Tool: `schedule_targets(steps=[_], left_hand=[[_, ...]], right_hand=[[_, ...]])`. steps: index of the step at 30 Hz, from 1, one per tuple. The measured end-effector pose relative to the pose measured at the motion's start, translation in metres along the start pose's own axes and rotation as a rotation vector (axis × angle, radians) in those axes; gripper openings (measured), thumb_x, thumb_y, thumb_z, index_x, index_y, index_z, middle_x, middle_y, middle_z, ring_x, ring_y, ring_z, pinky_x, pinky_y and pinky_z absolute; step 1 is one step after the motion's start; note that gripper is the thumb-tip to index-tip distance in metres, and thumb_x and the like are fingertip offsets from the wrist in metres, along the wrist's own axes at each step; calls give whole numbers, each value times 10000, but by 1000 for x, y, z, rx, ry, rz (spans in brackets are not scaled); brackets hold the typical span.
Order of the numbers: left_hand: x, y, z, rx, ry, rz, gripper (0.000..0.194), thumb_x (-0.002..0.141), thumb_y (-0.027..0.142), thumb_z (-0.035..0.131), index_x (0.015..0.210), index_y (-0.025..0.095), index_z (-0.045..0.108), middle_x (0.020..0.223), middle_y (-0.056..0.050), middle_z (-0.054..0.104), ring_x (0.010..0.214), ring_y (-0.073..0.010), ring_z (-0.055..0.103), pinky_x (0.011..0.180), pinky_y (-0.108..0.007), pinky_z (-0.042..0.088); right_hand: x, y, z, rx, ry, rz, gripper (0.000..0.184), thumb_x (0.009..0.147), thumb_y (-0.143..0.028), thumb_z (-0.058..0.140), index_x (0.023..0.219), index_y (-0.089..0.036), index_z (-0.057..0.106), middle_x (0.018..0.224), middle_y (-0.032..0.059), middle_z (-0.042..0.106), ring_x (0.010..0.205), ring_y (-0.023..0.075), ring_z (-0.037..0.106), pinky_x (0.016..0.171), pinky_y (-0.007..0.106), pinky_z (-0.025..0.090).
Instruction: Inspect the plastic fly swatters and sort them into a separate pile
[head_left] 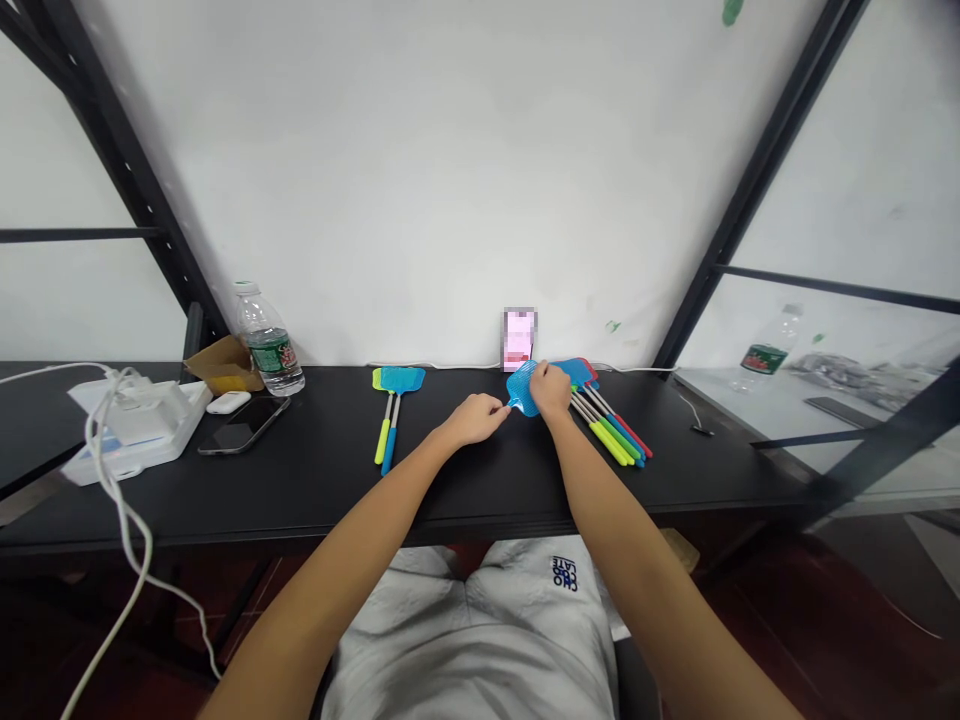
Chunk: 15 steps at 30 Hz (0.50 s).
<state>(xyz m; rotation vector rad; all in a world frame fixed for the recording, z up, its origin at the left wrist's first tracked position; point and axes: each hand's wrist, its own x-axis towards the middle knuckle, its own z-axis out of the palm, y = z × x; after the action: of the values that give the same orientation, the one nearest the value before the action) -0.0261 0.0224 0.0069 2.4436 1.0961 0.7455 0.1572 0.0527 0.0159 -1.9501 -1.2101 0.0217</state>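
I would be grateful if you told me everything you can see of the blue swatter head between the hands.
The blue swatter head looks like thin, perforated plastic, with a pale glint near its narrow lower end. The left hand pinches that end, while the right hand grips and partly hides its right side. It is over the black desk, in front of the phone. I cannot make out a handle.
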Motion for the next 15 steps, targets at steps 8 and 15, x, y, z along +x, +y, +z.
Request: schedule_targets(steps=[8, 15], left_hand=[[2, -9, -3, 101, 90, -72, 422, 889, 428, 421, 567, 180, 534, 556, -26, 530, 536, -140, 448, 559, -274, 250], [6, -13, -7, 107, 182, -186, 221, 814, 287, 499, 669, 174, 622, 667, -46, 633, 610, -153, 527, 579, -259, 305]], right_hand=[[6, 15, 6, -105, -61, -43, 485, 968, -359, 278, 968, -112, 695, 988, 196, 684, 958, 268, 637, 816, 337, 443], [-2, 9, 17, -167, -179, -78, 332, 914, -343, 409, 1007, -117, 636, 1007, 172, 661, 939, 253, 625, 762, 317, 444]])
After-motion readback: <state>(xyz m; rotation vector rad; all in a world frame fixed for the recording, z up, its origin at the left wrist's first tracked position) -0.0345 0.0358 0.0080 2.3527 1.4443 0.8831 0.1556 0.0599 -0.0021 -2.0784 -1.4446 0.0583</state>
